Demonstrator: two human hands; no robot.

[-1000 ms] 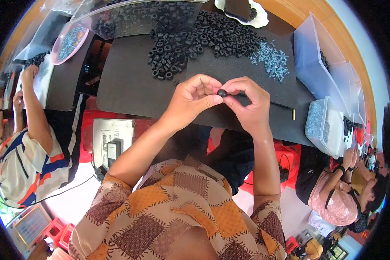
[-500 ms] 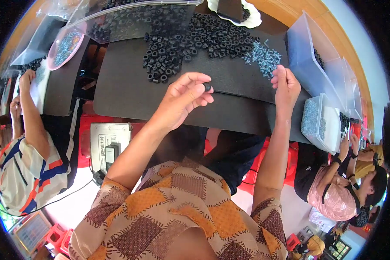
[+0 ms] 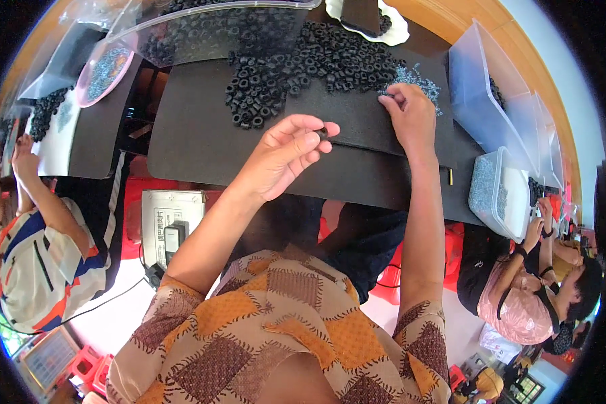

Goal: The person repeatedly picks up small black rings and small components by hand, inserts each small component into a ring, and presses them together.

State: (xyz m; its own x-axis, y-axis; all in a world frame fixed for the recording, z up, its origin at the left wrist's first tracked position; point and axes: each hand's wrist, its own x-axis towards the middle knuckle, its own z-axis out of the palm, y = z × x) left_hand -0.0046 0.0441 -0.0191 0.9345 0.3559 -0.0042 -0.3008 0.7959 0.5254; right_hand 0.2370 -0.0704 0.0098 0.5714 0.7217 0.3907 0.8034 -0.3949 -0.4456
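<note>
Between the thumb and fingers of my left hand [image 3: 284, 153] is a small black ring [image 3: 323, 133], held above the near part of the dark table. My right hand [image 3: 414, 121] reaches forward to the near left edge of a pile of tiny blue-grey pieces [image 3: 423, 83]. Its thumb and fingers are drawn together there; what they pinch, if anything, is too small to make out. A wide heap of black rings [image 3: 347, 57] lies beyond both hands, spreading left from the blue-grey pile.
A clear plastic bin [image 3: 478, 81] and a small tub of blue-grey pieces [image 3: 486, 182] stand at the right. A white scalloped dish [image 3: 396, 30] sits at the back. A pink bowl [image 3: 82, 91] is at the far left. People work on both sides.
My right hand has moved forward and left, from beside the blue-grey pile onto its edge. My left hand stays nearly in place with the black ring.
</note>
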